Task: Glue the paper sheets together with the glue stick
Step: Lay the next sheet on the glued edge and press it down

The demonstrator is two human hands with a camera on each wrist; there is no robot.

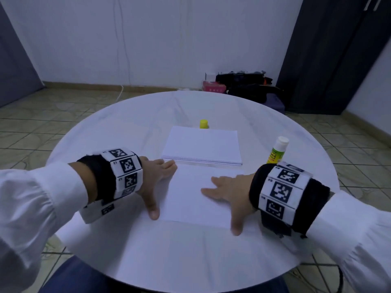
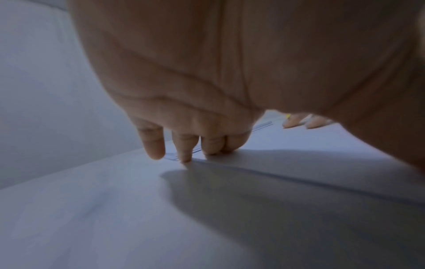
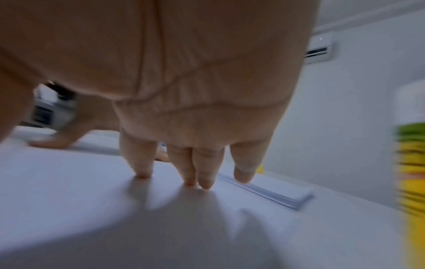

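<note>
A single white sheet lies flat on the round white table in front of me. My left hand rests spread at the sheet's left edge, fingertips touching down by its far corner. My right hand presses flat on the sheet's right part, fingertips down on the paper. Behind the sheet lies a stack of white paper. The glue stick stands upright and uncapped at the right, just beyond my right wrist. Its yellow cap stands behind the stack.
Tiled floor surrounds the table. Dark bags and a pink box lie on the floor by the far wall, next to a dark cabinet. In the right wrist view the glue stick looms close at the right edge.
</note>
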